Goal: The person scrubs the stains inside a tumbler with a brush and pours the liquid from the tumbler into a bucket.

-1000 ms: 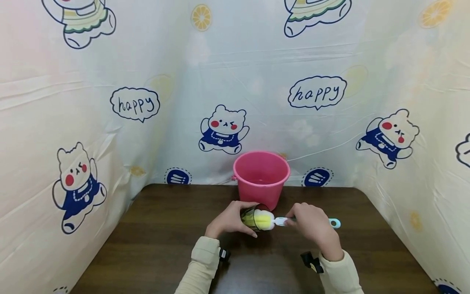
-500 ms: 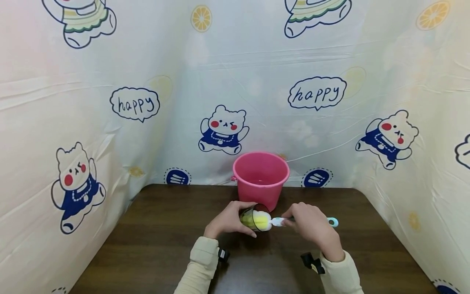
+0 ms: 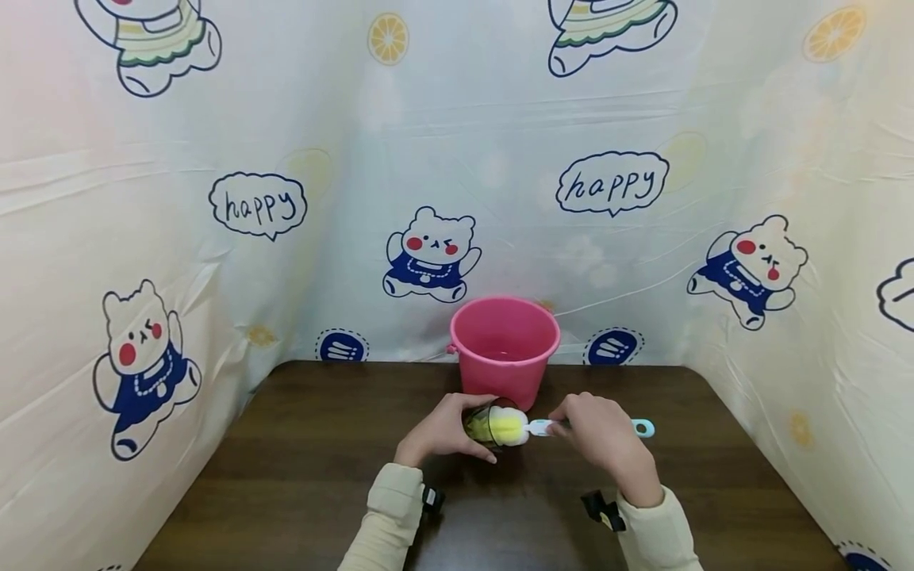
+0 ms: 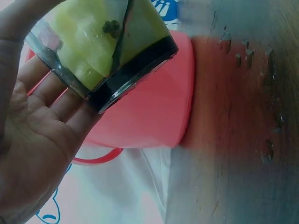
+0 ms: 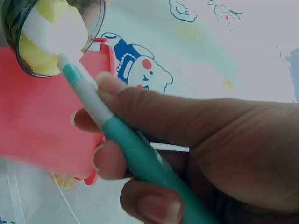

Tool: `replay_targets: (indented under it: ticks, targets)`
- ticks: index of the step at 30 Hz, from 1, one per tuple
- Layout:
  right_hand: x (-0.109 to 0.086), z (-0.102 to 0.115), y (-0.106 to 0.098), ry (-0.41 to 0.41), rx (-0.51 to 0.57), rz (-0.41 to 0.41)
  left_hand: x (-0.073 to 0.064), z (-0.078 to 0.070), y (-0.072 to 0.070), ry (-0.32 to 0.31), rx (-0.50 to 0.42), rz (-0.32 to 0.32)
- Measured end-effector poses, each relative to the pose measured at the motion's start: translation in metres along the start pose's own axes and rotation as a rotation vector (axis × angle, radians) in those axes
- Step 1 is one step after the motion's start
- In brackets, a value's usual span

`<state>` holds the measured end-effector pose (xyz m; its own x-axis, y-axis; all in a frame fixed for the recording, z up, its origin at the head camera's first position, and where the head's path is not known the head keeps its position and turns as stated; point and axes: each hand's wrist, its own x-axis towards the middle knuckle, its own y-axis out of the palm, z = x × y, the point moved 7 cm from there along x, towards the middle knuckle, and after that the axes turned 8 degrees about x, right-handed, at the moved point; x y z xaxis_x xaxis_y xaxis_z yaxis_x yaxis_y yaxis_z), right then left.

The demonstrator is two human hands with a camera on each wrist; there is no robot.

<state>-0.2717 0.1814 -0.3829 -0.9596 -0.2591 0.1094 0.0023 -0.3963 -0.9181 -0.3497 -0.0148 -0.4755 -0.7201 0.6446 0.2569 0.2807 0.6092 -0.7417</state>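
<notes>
— One thing is held on each side, so by what is the right hand [image 3: 603, 434] occupied?

— The sponge brush [image 3: 540, 428] is grasped there. Its green-and-white handle [image 5: 135, 149] is wrapped by curled fingers and pinned by the thumb, and its looped end is left showing past the hand.

— Which way is its long axis set?

— Sideways, nearly level across the head view. The sponge head [image 3: 508, 428] is pointed away from the right hand and toward the left hand [image 3: 444, 428].

— And what is gripped on that side?

— A tinted glass [image 4: 103, 42] is clasped between thumb and fingers. It is held tipped sideways, with its mouth turned to the brush. The sponge head is seated in that mouth; how deeply cannot be told, though yellow is seen through the wall.

— Which relation is to be watched?

— The shared line, in judgement: brush and glass are set roughly end to end, so any stroke would best be made along the handle.

— What is found farther out?

— A pink bucket [image 3: 505, 381] is placed just beyond the glass, on the dark table [image 3: 321, 444], where drops [image 4: 248, 57] are seen.
</notes>
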Motion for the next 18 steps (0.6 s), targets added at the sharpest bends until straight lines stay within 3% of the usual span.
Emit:
replay_targets:
  ticks: [11, 18]
  targets:
    - [-0.0075, -0.0006, 0.0013, 0.006, 0.109, 0.1, -0.0021, 0.0001, 0.0013, -0.003, -0.025, 0.018]
    - [-0.0086, -0.0004, -0.0012, 0.031, 0.07, 0.067, 0.0004, -0.0013, 0.0042, 0.005, -0.027, 0.026]
